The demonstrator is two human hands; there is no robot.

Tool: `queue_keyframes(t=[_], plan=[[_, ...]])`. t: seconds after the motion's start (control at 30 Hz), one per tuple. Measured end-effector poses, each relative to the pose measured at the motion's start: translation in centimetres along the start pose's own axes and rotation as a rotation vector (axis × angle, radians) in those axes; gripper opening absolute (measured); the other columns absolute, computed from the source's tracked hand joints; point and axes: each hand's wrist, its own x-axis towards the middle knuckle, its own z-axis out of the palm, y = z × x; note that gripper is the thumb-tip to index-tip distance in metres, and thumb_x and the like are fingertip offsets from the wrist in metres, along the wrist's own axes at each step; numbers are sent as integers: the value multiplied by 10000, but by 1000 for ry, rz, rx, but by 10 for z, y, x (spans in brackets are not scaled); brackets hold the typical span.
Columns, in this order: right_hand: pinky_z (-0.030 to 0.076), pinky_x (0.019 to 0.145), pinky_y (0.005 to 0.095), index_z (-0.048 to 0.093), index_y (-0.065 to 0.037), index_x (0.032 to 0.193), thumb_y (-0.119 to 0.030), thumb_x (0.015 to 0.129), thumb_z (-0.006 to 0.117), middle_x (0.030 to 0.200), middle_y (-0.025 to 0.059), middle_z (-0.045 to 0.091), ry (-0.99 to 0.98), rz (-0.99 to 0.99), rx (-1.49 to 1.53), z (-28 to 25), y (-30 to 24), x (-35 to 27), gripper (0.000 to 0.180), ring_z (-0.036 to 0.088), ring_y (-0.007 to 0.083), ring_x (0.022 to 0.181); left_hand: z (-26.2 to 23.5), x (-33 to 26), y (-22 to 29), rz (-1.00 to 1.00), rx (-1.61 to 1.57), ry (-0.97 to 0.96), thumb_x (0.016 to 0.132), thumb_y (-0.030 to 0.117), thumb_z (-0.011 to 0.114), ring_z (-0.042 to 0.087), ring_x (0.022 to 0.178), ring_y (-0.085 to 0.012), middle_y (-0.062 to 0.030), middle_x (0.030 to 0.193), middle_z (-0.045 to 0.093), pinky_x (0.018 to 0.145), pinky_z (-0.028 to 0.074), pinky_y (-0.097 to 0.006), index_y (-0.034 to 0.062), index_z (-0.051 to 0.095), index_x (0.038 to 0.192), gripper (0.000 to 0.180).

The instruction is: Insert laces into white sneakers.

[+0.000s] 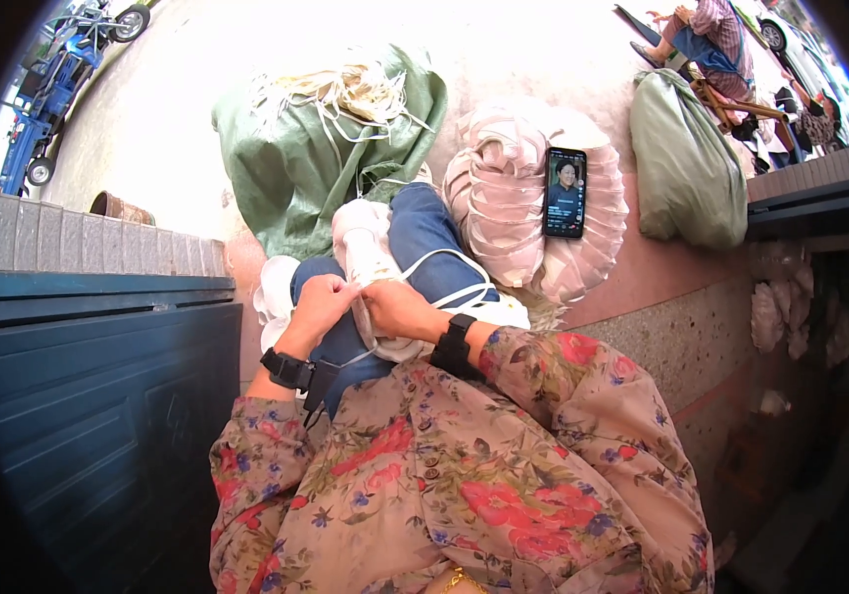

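Note:
Across my lap, over blue jeans, lies a long pale pink fabric piece (361, 243) in stacked folds. Both my hands meet at its near part. My left hand (324, 305) pinches at the fabric's edge with thumb and fingertips; whatever lies between them is too small to make out. On the other side my right hand (397, 307) is curled closed on the fabric, its fingertips partly hidden. A white strip (454, 259) loops from the fabric over my right leg. Several white cloth pieces (276, 287) lie beside my left leg.
Ahead stands a green sack (276, 178) topped with pale strips (355, 94). Right of it, pink fabric bundles (504, 198) carry a phone (565, 193). A full green sack (687, 163) stands farther right. Blue door panels (108, 396) flank my left; a person (716, 49) sits far right.

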Motion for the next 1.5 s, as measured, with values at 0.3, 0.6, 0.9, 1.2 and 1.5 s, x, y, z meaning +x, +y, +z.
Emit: queue_keyframes(t=[0.3, 0.6, 0.9, 1.2, 1.5], plan=[[455, 706, 435, 544, -10, 909, -126, 802, 443, 861, 205, 599, -81, -47, -283, -17, -11, -7, 187, 583, 356, 822, 8, 9, -9, -16, -24, 19, 732, 180, 604, 397, 453, -88, -11, 515, 475, 424, 309, -266, -9, 569, 619, 223], [341, 421, 191, 501, -76, 852, -206, 882, 508, 574, -41, 435, -115, 92, 1057, -150, -20, -89, 134, 407, 56, 462, -11, -2, -4, -248, -347, -145, 786, 144, 556, 345, 422, -25, 53, 543, 434, 378, 241, -170, 45, 588, 764, 107], [269, 408, 208, 455, -45, 950, -60, 889, 393, 550, -47, 379, 272, -798, 1522, -233, -17, -167, 88, 367, 29, 416, 0, -5, 2, -187, -357, -120, 812, 111, 508, 432, 509, -39, 17, 679, 521, 410, 305, -158, 35, 571, 904, 135], [159, 316, 197, 456, -26, 882, -107, 925, 341, 438, -43, 304, 246, -951, 1433, -253, -4, -187, 146, 232, 28, 324, 4, -5, -10, 30, -284, 62, 781, 82, 519, 513, 581, -87, -26, 694, 571, 530, 424, -226, -9, 589, 887, 156], [149, 315, 191, 372, -85, 809, -96, 879, 442, 436, -81, 272, 329, -819, 1172, -261, 13, -210, 100, 190, 11, 314, 15, -8, 3, 234, 61, -82, 781, 142, 515, 569, 614, -216, -133, 690, 595, 613, 449, -306, 24, 623, 897, 198]])
